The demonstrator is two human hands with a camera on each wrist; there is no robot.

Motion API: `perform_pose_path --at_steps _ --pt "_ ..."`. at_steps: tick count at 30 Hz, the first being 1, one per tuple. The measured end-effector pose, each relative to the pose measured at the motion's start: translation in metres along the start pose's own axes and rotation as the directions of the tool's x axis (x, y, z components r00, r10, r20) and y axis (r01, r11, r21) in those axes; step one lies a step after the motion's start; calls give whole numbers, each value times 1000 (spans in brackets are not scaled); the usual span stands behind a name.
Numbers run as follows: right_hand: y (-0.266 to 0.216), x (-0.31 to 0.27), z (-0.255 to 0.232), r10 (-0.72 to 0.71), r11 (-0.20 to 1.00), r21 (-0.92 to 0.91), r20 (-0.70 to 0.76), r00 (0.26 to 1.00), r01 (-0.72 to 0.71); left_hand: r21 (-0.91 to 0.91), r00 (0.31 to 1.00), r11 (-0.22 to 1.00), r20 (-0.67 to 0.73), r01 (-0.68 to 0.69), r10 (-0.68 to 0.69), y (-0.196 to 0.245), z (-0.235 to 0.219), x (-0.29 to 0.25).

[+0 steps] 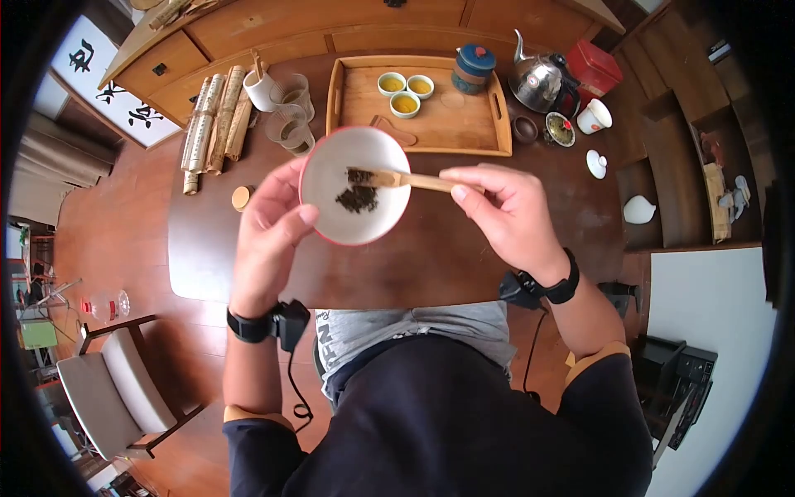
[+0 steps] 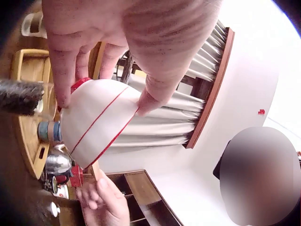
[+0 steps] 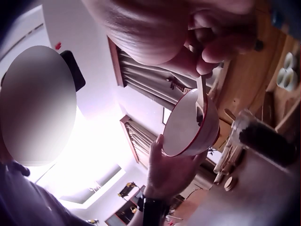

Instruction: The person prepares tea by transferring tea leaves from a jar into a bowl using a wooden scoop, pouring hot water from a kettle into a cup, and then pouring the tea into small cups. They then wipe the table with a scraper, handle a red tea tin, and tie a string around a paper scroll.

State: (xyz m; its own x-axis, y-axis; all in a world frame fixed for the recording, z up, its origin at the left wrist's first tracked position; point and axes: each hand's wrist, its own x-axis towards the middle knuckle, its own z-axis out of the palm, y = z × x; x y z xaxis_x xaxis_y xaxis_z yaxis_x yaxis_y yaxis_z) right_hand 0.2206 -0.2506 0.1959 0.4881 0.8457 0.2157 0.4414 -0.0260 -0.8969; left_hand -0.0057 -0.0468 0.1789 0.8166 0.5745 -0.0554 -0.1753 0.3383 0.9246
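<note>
A white bowl with a red rim (image 1: 323,178) is held tilted above the table by the left hand (image 1: 269,228), thumb and fingers at its side. Dark loose leaves (image 1: 358,200) lie inside it. The right hand (image 1: 509,207) pinches the handle of a wooden scoop (image 1: 422,181), whose tip is inside the bowl with leaves at it. In the left wrist view the bowl's outer wall (image 2: 99,117) shows between thumb and fingers. The right wrist view shows the scoop (image 3: 201,94) reaching over the rim of the bowl (image 3: 183,125).
A wooden tray (image 1: 447,137) holds three cups (image 1: 405,104) and a blue lidded pot (image 1: 473,68). Kettle (image 1: 537,83) and lidless gaiwan (image 1: 594,117) stand right; glasses (image 1: 290,128) and bamboo scrolls (image 1: 211,124) left. A clear jar of dark leaves (image 3: 265,141) shows in the right wrist view.
</note>
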Motion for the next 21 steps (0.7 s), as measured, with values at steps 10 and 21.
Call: perform_pose_path --at_steps 10,21 --pt "-1 48 11 -573 713 -490 7 820 502 205 987 970 122 -129 106 18 -34 62" --pt "37 38 24 -499 804 -396 -40 866 445 183 973 967 181 -176 143 7 -35 72"
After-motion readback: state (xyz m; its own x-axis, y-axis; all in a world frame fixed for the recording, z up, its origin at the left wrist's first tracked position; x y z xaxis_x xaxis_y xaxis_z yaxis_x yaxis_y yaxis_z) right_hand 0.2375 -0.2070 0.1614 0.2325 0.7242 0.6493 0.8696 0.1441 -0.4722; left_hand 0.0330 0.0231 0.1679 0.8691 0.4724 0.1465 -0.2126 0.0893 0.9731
